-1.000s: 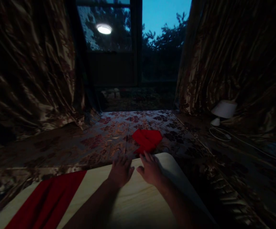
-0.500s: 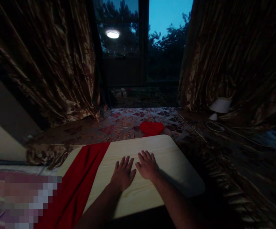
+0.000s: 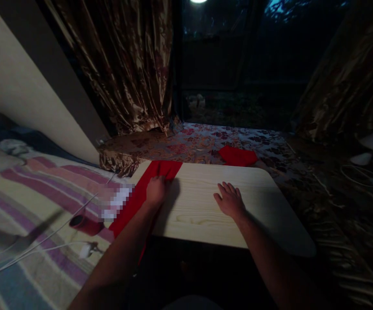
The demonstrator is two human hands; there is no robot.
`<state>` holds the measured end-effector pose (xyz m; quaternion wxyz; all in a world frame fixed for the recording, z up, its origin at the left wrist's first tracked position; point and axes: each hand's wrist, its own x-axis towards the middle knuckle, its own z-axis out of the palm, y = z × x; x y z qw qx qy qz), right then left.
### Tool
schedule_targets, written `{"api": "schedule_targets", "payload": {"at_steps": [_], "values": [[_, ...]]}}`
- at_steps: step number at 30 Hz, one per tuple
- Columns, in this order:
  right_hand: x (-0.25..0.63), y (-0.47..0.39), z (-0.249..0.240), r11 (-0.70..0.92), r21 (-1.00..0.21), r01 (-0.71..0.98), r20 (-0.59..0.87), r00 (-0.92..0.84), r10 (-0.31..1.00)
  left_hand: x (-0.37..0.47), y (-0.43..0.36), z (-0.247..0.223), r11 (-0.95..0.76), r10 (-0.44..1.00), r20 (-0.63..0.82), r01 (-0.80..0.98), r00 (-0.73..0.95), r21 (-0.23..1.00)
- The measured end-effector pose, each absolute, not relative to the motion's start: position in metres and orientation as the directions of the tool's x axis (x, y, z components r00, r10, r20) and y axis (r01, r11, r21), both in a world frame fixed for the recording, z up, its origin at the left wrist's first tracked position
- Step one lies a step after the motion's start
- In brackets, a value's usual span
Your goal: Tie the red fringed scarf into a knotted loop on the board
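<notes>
A strip of red cloth (image 3: 133, 206) lies across the left end of a pale wooden tabletop (image 3: 192, 215) with rounded corners. My left hand (image 3: 156, 190) is on the far part of this cloth, its fingers curled in and pinching the fabric, which creases beside them. Flat on the bare wood to the right rests my right hand (image 3: 230, 199), fingers stretched out and holding nothing. A second piece of red cloth (image 3: 238, 155) lies bunched just past the table's far edge.
At the left, a striped bedspread (image 3: 50, 206) carries a dark red cylindrical object (image 3: 86, 224), white cables and a white plug (image 3: 85, 250). Patterned curtains (image 3: 134, 64) hang by the dark window. A white lamp (image 3: 362, 158) stands at the far right.
My left hand has moved left from the bare wood onto the red cloth and closed on it. My right hand stays flat on the table. The view has turned left and down.
</notes>
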<state>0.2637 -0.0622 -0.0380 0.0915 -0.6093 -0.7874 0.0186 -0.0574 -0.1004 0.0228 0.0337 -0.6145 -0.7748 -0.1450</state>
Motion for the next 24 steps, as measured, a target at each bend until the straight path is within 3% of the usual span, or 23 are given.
{"api": "schedule_targets", "payload": {"at_steps": [6,15,24], "values": [[0.264,-0.06,-0.04,0.252,-0.117,0.961,0.118,-0.238,0.964,-0.084,-0.104,0.01,0.225,0.969,0.046,0.947,-0.241,0.227],[0.266,-0.058,-0.045,0.268,-0.072,0.961,0.153,-0.255,0.955,-0.083,-0.104,-0.002,0.295,0.947,0.039,0.908,-0.32,0.298],[0.267,-0.056,-0.049,0.292,-0.055,0.955,0.21,-0.275,0.938,-0.082,-0.103,-0.004,0.302,0.946,0.028,0.908,-0.323,0.289]]}}
